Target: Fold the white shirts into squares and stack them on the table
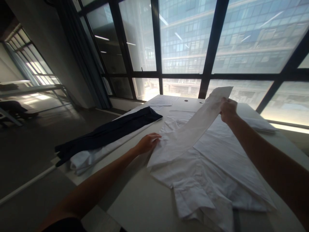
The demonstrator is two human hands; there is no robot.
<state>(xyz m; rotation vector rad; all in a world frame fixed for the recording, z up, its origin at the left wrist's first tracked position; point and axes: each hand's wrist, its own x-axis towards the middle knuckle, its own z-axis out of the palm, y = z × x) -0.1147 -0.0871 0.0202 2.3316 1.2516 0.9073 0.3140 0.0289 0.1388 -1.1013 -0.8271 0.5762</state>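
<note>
A white shirt (212, 154) is spread over the table, its cloth creased, with a short cuffed sleeve (193, 196) toward me. My right hand (228, 110) is closed around the end of a long folded strip (193, 130) of the shirt and holds it raised above the table, slanting down to the left. At the shirt's left edge, my left hand (148, 142) pinches the cloth low over the tabletop, its fingertips partly merging with the fabric. Where the strip joins the rest of the shirt is hard to make out.
Dark navy trousers (108, 130) lie folded along the table's left edge, over white cloth (83, 159). Paper sheets (160, 101) rest at the far end of the white table (135, 190). Folded white cloth (260, 125) sits at the right. Large windows rise behind.
</note>
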